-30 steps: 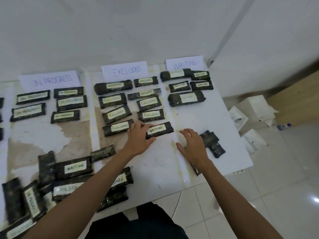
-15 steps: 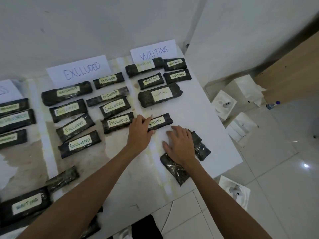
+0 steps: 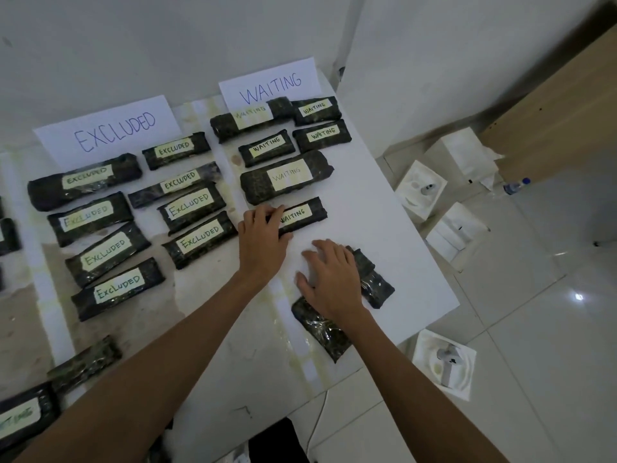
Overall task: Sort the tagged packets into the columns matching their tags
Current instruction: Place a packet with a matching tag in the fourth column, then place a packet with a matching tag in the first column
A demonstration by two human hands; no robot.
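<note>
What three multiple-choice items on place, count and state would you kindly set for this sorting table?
1. The packet in the left hand lies: A) under the WAITING sign; B) under the EXCLUDED sign; C) on a chair.
2. EXCLUDED packets number: A) five; B) eight; C) eleven.
3. The right hand is: A) fisted; B) spread flat on dark packets; C) holding a pen.
1 A, it lies nearest, below the other WAITING packets; 2 B, four and four side by side; 3 B, its fingers are splayed.
</note>
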